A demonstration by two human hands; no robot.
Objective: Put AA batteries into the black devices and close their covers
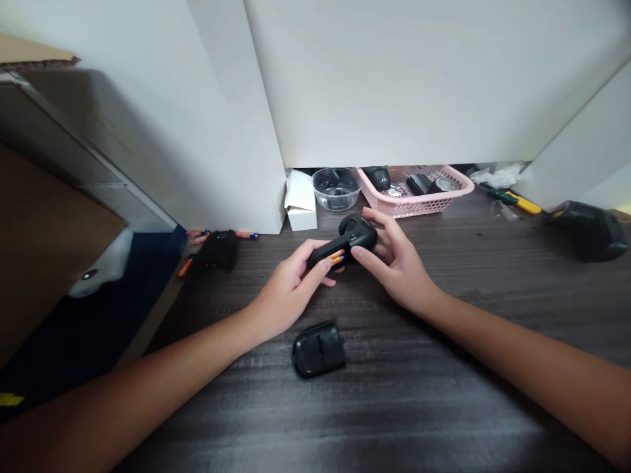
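Note:
A black handheld device (pixel 363 234) with a rounded head is held between my two hands above the dark table. Its handle lies open along one side, showing orange batteries (pixel 337 257) inside. My left hand (pixel 288 286) is closed around the handle end, with the thumb against the batteries. My right hand (pixel 401 266) grips the rounded head between thumb and fingers. Below them, apart from both hands, a black curved cover (pixel 319 349) rests on the table. What kind of device it is, I cannot tell.
Along the back stand a white box (pixel 302 213), a clear round tub (pixel 337 192) of black parts, and a pink basket (pixel 419 205). A yellow-handled tool (pixel 523 202) and a black object (pixel 589 230) lie right. At left are a black piece (pixel 215 249) and loose batteries (pixel 186 265).

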